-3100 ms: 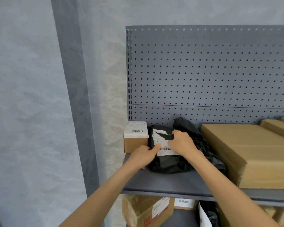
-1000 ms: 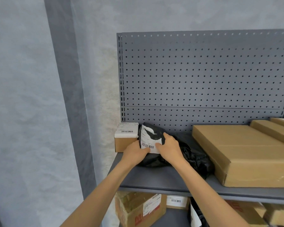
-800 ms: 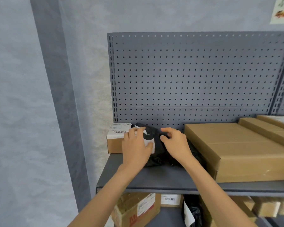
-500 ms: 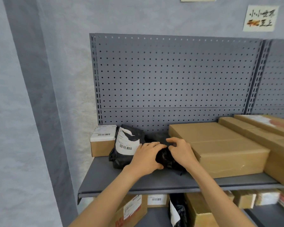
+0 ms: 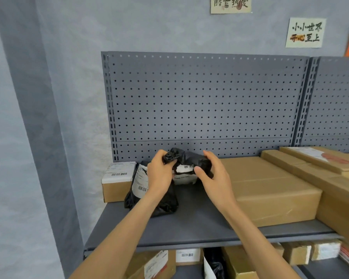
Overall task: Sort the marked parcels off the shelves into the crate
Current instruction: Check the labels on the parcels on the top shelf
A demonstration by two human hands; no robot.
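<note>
forearms reach up from the bottom of the view over the front lip of the grey shelf. just past them a first black poly mailer leans on the shelf with its white barcode label facing left, touching the small labelled carton at the shelf's left end. the left hand is curled shut on the bunched top of a second black poly mailer, and the right hand closes around its right end, thumb pressed near the white label; the bag appears lifted a little off the shelf. to the right sits a large brown carton, and behind everything stands the grey pegboard back. the crate is not in view.

risks, as i judge them: the film is slick and soft, so a grip on gathered plastic alone could slide or let the contents sag out of the hands. the label is crumpled and partly covered, so any mark could be misread and the wrong parcel sorted. pulling the bag out could drag or topple the leaning mailer off the shelf's edge.
</note>
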